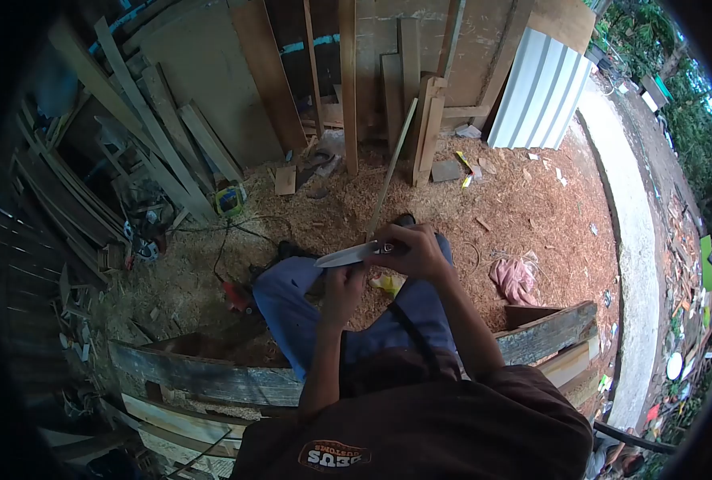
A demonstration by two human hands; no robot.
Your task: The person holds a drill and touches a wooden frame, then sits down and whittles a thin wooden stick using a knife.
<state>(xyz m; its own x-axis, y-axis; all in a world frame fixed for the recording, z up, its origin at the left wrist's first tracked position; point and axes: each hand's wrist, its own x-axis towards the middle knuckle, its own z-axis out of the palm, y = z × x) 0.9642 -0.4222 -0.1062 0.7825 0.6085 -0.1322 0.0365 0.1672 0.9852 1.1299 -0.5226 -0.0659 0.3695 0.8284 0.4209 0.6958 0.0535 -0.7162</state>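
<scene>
My right hand is closed around the handle of a knife with a broad, pale blade. The blade points left across my lap, over the fingers of my left hand. My left hand is closed just below the blade, in line with a long, thin wooden strip that runs up and away from my hands, its far end near the upright boards. The strip's near end is hidden behind the blade and my fingers. Between my thighs lies a small yellow thing, too unclear to name.
I sit on a weathered plank bench. Wood shavings cover the ground. Boards and a white corrugated sheet lean at the back. A red power tool lies left, a pink cloth right.
</scene>
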